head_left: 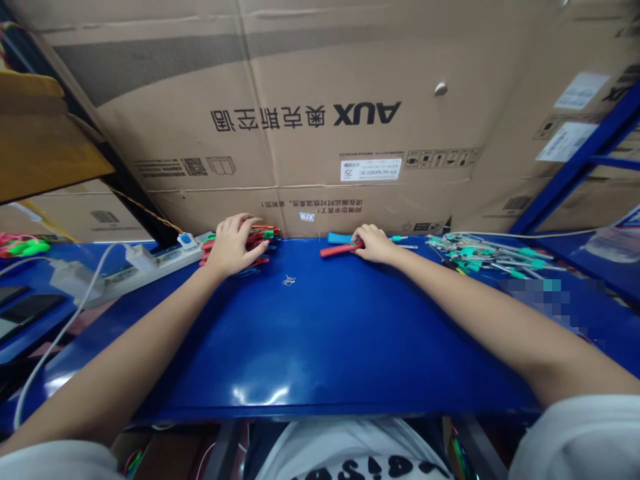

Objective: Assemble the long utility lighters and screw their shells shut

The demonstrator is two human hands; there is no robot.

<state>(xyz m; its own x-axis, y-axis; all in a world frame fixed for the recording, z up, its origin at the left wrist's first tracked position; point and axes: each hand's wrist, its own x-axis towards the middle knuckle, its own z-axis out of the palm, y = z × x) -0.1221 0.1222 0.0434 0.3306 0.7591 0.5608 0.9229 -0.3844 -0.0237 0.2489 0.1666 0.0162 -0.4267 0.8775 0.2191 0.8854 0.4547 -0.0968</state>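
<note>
My left hand rests on a heap of red, green and blue plastic pieces at the back left of the blue table. Its fingers are curved, with the thumb apart, and I see nothing gripped in them. Further right, my right hand is closed over a red-handled screwdriver, whose handle points left. A blue handle lies just behind it, partly covered by the fingers. Thin metal shafts stick out on the right of that hand. Between the hands lies a small cluster of thin metal bits.
A blue table stretches before me, backed by a large cardboard sheet. Metal rods with teal ends are heaped at the right. A white power strip with plugs and cables lies at the left.
</note>
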